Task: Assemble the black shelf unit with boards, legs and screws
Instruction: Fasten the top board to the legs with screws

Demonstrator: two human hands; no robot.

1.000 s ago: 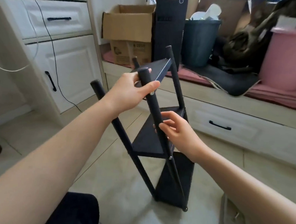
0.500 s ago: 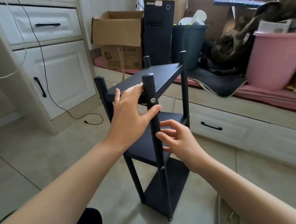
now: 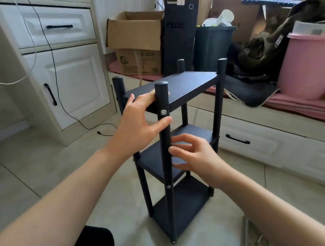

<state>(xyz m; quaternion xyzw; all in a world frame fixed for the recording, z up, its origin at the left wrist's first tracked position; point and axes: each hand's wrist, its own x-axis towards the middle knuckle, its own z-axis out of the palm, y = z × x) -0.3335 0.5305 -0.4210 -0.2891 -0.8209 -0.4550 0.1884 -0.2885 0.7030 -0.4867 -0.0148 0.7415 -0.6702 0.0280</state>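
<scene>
Shelf unit (image 3: pixel 177 146) stands upright on the tiled floor (image 3: pixel 41 163), three boards between four legs. Near front leg (image 3: pixel 165 145) runs vertically between the two hands. Left hand (image 3: pixel 138 125): fingers spread, tips resting on the top board (image 3: pixel 179 87), thumb against the leg just below the upper screw (image 3: pixel 163 112). Right hand (image 3: pixel 195 157): fingers loosely spread, tips touching the leg's right side, lower down. Left hand is nearer that screw; likely next a firmness check.

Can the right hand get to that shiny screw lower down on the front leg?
Probably yes. The right hand sits open beside the front leg, and the lower screw faces outward just below it with nothing covering it.
</scene>
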